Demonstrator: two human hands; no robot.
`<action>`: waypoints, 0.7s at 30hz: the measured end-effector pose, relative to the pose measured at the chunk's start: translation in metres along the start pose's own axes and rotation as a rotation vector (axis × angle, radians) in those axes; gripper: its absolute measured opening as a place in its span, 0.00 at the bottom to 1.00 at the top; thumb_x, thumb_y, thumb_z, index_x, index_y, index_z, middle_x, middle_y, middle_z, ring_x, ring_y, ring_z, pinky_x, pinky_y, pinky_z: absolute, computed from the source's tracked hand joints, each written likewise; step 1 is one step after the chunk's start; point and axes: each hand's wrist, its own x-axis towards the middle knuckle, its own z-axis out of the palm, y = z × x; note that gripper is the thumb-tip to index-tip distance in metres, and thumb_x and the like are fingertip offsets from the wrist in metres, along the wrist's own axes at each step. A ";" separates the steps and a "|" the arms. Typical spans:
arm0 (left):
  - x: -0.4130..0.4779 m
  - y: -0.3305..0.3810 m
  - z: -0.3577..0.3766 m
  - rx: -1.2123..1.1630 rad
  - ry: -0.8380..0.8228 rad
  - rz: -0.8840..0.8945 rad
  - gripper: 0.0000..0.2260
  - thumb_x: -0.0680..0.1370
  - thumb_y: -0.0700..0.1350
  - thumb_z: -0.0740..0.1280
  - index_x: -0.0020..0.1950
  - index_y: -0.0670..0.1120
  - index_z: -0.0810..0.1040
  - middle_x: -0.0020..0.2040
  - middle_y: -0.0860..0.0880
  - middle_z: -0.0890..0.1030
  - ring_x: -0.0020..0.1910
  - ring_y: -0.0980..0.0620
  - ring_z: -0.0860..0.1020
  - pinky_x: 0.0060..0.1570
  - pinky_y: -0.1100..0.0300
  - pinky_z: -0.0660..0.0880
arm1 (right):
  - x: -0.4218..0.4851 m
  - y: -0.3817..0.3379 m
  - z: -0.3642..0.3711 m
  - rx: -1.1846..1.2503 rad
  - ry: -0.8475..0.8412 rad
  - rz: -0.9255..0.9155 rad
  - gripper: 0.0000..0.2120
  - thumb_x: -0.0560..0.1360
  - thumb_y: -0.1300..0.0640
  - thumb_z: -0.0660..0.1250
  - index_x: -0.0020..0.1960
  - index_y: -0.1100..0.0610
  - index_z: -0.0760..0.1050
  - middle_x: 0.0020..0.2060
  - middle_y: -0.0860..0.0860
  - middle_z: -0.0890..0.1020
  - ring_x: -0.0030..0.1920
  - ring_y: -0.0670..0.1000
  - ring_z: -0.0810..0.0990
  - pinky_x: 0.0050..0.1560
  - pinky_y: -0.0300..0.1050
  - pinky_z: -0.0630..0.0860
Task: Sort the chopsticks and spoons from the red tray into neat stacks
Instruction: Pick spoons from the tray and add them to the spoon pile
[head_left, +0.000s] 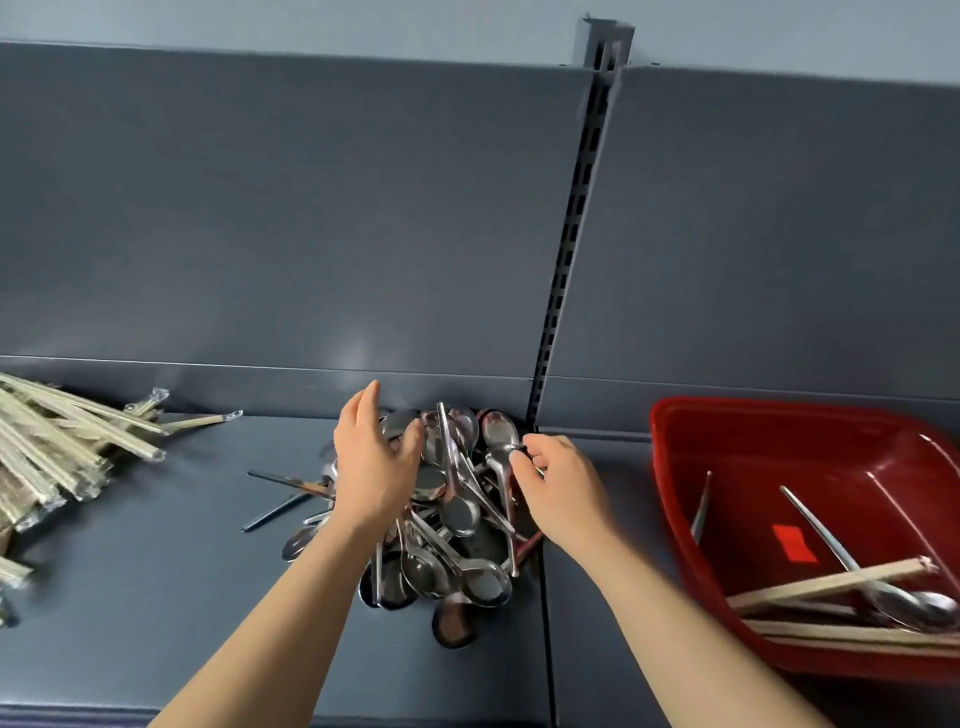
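A: Your left hand (371, 467) lies on the far left side of the spoon pile (457, 519). Its fingers (363, 410) are straight and spread wide, gripping nothing.

B: Your right hand (563, 493) is at the pile's far right edge. Thumb and forefinger are narrowed to a pinch on the handle of one spoon (500, 434), whose bowl points toward the back panel (285, 208).

A: The pile sits mid-shelf (156, 571), up against the back and just left of the slotted upright (571, 234). It's a jumble, with bowls and handles crossing every way.

B: To your left, well apart from the spoons, the wrapped chopsticks (47, 447) lie in a loose heap. A few fan out toward the pile.

A: To your right, the red tray (753, 441) sits near the pile without touching it. It holds a few chopsticks (831, 584) at the near corner, a long spoon (914, 605) crossing them, and another spoon's handle leaning by the left wall.
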 end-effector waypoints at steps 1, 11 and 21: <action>-0.003 0.010 0.002 0.009 0.003 0.049 0.27 0.79 0.46 0.67 0.76 0.43 0.62 0.74 0.46 0.64 0.73 0.48 0.61 0.72 0.54 0.59 | -0.002 0.001 -0.010 0.038 0.017 -0.011 0.17 0.80 0.51 0.62 0.66 0.57 0.75 0.60 0.51 0.78 0.59 0.51 0.78 0.60 0.46 0.73; -0.054 0.134 0.105 -0.139 -0.352 0.414 0.07 0.77 0.42 0.68 0.55 0.46 0.79 0.49 0.52 0.82 0.48 0.54 0.80 0.53 0.61 0.75 | -0.031 0.104 -0.188 0.067 0.146 0.079 0.11 0.76 0.54 0.69 0.58 0.54 0.81 0.51 0.46 0.83 0.52 0.45 0.81 0.56 0.39 0.74; -0.079 0.167 0.253 0.459 -0.704 0.332 0.20 0.73 0.45 0.72 0.62 0.40 0.74 0.56 0.42 0.79 0.57 0.43 0.77 0.50 0.60 0.69 | -0.006 0.236 -0.247 -0.204 -0.196 0.342 0.21 0.69 0.49 0.76 0.53 0.63 0.81 0.48 0.61 0.84 0.49 0.59 0.84 0.55 0.55 0.80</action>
